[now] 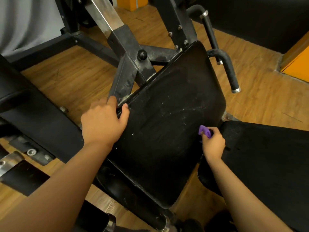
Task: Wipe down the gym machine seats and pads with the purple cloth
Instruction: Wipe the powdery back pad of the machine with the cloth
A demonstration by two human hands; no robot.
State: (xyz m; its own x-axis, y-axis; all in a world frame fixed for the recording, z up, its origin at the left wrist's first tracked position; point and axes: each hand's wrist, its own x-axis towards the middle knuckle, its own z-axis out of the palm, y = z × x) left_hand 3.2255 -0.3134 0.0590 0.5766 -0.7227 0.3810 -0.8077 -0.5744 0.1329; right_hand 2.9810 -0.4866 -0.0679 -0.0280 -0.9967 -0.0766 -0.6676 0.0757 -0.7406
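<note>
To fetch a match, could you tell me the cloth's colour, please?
The cloth is purple; head view shows it best.

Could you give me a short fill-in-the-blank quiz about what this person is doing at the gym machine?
1. The right hand holds a crumpled cloth coloured ____.
2. The left hand grips the edge of the seat pad, which is ____ in colour.
3. The floor is made of ____.
Missing words: purple; black; wood.
</note>
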